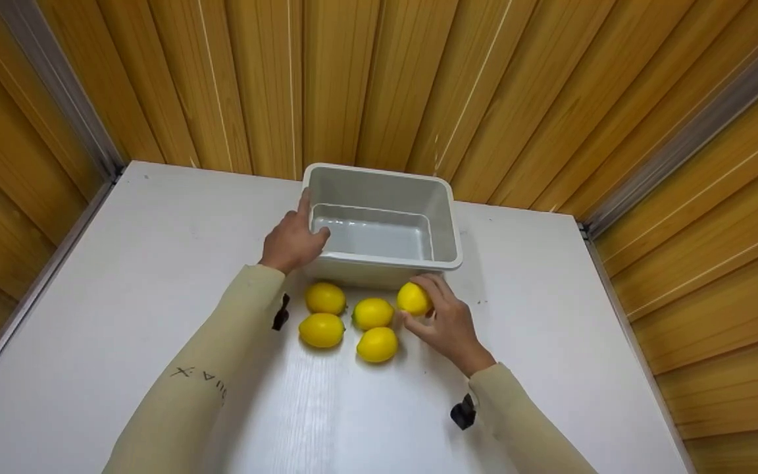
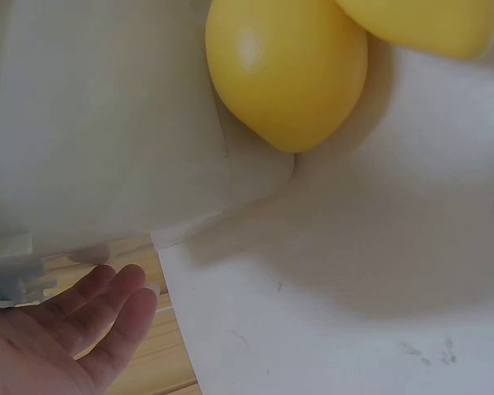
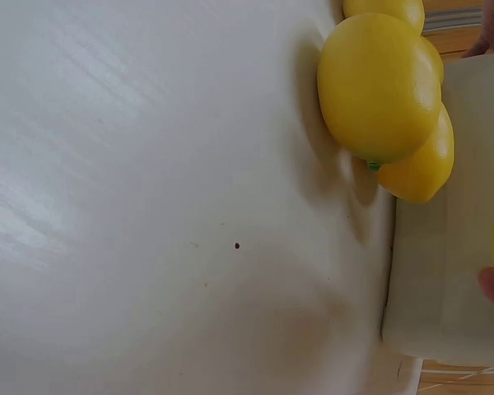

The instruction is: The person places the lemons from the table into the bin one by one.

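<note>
A grey rectangular plastic bin (image 1: 385, 276) stands at the back of the white table, its inside bare. My left hand (image 1: 292, 240) holds the bin's left rim, the thumb over the near left corner and the index finger along the side. My right hand (image 1: 448, 322) grips a yellow lemon (image 1: 413, 299) by the bin's front right; in the right wrist view only an edge of that lemon shows. Several other lemons lie in front of the bin, among them one lemon (image 1: 325, 299) close to its wall and another lemon (image 1: 377, 345) nearer to me.
The white table (image 1: 175, 263) extends to both sides and toward me. Wood-patterned panels (image 1: 353, 85) rise right behind the bin, with more panels at left and right. Black straps (image 1: 463, 413) hang at the sleeve cuffs.
</note>
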The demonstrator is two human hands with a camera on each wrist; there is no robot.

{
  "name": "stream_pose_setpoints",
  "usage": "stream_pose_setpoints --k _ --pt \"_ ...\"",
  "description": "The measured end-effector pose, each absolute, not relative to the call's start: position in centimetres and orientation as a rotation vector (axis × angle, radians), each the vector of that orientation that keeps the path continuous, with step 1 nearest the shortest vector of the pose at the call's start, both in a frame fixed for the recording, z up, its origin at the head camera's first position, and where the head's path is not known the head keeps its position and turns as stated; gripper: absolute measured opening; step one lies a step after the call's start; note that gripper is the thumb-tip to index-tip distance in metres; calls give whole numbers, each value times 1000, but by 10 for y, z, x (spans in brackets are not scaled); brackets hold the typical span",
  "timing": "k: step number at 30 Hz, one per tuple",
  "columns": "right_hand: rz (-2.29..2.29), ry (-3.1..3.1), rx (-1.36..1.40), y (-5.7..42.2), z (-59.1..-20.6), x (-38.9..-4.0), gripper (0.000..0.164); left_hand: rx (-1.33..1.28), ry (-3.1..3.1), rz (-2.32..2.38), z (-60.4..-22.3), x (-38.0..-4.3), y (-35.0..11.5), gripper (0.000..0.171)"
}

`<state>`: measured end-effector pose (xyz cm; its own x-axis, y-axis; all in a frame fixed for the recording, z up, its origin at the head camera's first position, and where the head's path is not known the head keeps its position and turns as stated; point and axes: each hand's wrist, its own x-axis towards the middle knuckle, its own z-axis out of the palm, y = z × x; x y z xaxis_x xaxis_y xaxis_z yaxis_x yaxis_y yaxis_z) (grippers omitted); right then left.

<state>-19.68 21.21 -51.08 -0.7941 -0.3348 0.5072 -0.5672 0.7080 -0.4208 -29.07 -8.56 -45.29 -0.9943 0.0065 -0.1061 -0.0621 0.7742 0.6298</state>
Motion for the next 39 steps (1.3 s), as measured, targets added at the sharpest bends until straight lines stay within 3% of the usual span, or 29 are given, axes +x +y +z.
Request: stream_pose_setpoints --k 39 --pt "783 -2197 684 215 -500 -196 58 -32 2863 1012 -453 -288 -85 85"
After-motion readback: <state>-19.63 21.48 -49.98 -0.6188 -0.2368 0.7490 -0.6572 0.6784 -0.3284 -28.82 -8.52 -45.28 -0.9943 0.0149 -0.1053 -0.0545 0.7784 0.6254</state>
